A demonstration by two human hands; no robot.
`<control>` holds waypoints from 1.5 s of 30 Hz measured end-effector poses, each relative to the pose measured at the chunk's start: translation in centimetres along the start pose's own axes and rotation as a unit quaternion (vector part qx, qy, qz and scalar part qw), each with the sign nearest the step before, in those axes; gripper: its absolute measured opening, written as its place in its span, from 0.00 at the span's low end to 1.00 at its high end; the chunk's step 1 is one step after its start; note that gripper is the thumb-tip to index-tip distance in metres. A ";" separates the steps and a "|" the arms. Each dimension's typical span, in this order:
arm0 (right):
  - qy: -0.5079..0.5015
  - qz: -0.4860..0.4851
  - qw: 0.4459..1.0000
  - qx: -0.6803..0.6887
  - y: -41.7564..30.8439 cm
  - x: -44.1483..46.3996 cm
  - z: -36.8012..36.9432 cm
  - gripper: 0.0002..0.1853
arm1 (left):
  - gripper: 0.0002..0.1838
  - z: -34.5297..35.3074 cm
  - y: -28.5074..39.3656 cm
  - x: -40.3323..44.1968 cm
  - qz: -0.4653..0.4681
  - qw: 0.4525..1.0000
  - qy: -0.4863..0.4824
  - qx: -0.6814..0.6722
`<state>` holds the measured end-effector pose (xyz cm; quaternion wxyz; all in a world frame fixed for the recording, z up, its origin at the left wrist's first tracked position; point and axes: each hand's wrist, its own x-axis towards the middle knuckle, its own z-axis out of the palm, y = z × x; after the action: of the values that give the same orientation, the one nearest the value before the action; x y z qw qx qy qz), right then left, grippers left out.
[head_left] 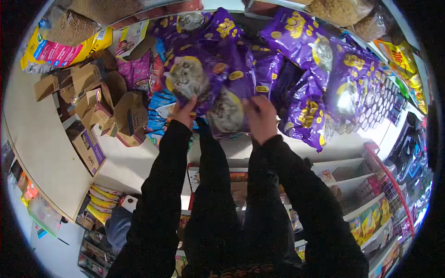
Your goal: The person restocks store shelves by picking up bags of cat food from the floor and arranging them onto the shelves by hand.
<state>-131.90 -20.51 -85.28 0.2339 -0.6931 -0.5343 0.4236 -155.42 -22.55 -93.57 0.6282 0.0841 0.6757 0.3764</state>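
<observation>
Shiny purple pet food bags with cat pictures lie piled in front of me. My left hand (184, 112) is closed on the lower edge of one purple bag (187, 76). A second purple bag (228, 111) lies beside and partly under it. My right hand (262, 118) is closed at the right edge of this second bag, its fingers slightly blurred. More purple bags (303, 111) lie just right of my right hand. Small blue packets (157, 116) are left of my left hand.
Opened cardboard boxes (95, 99) stand on the left, near a large yellow bag (69, 51). Rows of cans (378, 104) are at the right. Below, shelves (343, 176) hold packets, beside a red-edged wire rack (389, 171). Clear bags of kibble (338, 11) line the top.
</observation>
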 end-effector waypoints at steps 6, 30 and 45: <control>0.111 0.001 0.994 0.004 1.4 -1.9 -8.8 0.10 | 0.26 9.2 3.7 -5.2 0.037 0.991 -0.072 0.102; 0.369 -0.055 0.919 -0.129 4.6 -1.0 -16.8 0.08 | 0.24 18.4 1.9 -4.5 0.322 0.834 -0.246 0.375; -0.060 -0.079 0.995 0.015 -1.5 11.7 8.5 0.14 | 0.39 -1.8 -5.2 19.3 0.114 0.953 0.151 0.235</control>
<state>-139.02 -10.20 -92.62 0.2445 -0.6185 -0.5942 0.4524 -158.95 -15.58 -112.08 0.4343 0.2482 0.8181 0.2839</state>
